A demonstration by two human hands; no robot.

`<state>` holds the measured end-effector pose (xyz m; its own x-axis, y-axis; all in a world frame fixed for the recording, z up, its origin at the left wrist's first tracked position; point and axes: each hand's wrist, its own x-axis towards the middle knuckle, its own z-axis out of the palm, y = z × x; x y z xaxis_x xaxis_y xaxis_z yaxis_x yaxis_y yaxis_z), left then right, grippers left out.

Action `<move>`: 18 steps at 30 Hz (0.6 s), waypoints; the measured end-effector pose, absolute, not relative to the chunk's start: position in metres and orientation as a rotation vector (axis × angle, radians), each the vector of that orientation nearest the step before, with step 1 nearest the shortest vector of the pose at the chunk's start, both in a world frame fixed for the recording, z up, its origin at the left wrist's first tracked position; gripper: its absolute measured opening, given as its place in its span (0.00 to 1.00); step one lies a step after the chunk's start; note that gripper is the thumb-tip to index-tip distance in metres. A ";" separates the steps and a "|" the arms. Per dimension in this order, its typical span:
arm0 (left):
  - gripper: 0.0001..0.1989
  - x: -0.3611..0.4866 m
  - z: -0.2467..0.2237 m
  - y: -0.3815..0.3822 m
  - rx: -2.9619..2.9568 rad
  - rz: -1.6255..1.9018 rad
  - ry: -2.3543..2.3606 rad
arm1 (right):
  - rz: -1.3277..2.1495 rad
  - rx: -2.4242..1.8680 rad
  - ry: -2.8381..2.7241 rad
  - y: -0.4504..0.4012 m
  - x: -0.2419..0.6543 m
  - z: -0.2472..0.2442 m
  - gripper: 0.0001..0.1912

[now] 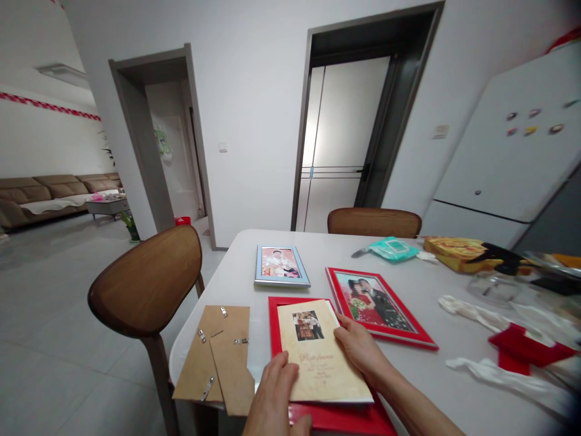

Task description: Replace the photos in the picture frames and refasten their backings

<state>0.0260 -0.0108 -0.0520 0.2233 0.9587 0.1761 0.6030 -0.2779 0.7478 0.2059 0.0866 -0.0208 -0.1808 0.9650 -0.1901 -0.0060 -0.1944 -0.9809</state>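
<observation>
A cream paper insert (313, 369) with a small printed picture and lettering lies over a red photo frame (275, 327), tilted a little against it. My left hand (275, 393) has its fingers at the insert's left edge, the thumb over the frame's lower border. On the opposite side my right hand (361, 351) holds the insert's right edge. Left of these lies a brown backing board (236, 315) with metal clips and a folded-out stand. Beyond are a second red frame (381, 303) with a couple's photo and a light-blue frame (282, 266) with a picture.
Wooden chairs stand at the table's left (149, 284) and far side (374, 223). On the right are a teal packet (394, 249), a yellow box (458, 254), clear plastic (494, 287), white wrapping strips (476, 312) and red pieces (517, 348). A white fridge (512, 157) stands behind.
</observation>
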 end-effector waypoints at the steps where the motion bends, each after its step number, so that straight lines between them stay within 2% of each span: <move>1: 0.30 0.025 -0.053 -0.010 1.999 0.845 1.421 | 1.475 -1.251 -1.257 0.089 0.206 -0.023 0.28; 5: 0.30 0.026 -0.045 -0.008 2.063 0.676 1.439 | 1.252 -1.331 -1.503 0.097 0.207 -0.029 0.25; 10: 0.30 0.031 -0.028 -0.008 2.079 0.372 1.527 | 0.457 -1.720 -2.036 0.096 0.207 -0.022 0.16; 12: 0.30 0.032 -0.025 -0.007 2.089 0.314 1.559 | 0.254 -1.872 -2.122 0.093 0.206 -0.020 0.14; 18: 0.29 0.029 -0.022 -0.008 2.146 0.292 1.537 | 0.094 -1.947 -2.203 0.090 0.206 -0.022 0.15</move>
